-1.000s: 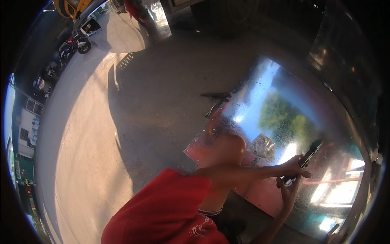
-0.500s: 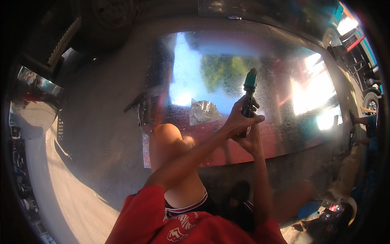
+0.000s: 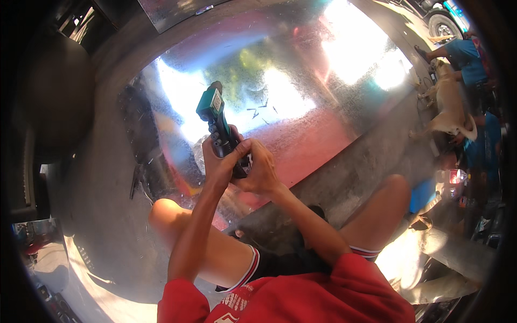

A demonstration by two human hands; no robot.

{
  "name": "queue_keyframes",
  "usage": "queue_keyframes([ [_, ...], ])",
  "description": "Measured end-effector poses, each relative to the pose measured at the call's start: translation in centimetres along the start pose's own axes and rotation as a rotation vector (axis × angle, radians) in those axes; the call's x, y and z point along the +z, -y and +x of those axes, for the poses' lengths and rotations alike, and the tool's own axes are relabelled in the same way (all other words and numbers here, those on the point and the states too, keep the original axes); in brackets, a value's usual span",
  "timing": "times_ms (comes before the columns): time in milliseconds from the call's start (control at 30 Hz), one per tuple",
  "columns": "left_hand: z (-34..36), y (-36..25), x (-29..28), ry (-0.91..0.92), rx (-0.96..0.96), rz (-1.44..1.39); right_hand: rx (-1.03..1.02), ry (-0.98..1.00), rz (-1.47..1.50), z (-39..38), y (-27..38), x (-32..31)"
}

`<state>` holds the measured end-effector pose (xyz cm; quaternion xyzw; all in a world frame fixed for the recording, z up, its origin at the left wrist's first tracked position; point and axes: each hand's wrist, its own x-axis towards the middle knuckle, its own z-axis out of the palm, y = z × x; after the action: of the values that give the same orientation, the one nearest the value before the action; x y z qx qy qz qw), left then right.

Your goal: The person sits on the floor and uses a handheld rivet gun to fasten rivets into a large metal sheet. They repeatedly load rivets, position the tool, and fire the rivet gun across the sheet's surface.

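Floor carries reflective metal sheet; left hand and right hand wrap around green-and-black power tool, nose toward 11 o'clock; dog near 2 o'clock.

Shaded grey floor, sunlit patch lower left

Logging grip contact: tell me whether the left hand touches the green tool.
Touching. The head view shows the left hand wrapped around the green tool, thumb across its black handle.
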<state>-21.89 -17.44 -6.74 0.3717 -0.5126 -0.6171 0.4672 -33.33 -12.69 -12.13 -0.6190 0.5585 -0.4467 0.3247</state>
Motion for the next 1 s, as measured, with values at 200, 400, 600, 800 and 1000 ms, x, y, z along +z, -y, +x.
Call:
queue_keyframes([
  [200, -1.0, 0.2, -0.8, -0.043, 0.069, -0.002, -0.028, 0.133, 0.069, 0.4, 1.1, -1.0],
  [400, -1.2, -0.3, -1.5, -0.109, -0.058, -0.017, -0.096, 0.064, 0.142, 0.4, 0.8, 1.6],
  [600, -1.5, -0.8, -2.6, -0.178, -0.388, 0.03, 0.07, 0.687, 0.256, 2.1, -4.9, -0.9],
  [800, -4.3, -1.8, -4.3, -0.244, -0.815, -0.339, 0.511, 0.175, -0.25, 10.9, -18.9, -5.1],
  [1000, -6.9, -0.8, -4.5, -0.228, -0.94, -0.454, 0.524, -0.061, -0.61, 11.1, -27.6, -3.8],
])
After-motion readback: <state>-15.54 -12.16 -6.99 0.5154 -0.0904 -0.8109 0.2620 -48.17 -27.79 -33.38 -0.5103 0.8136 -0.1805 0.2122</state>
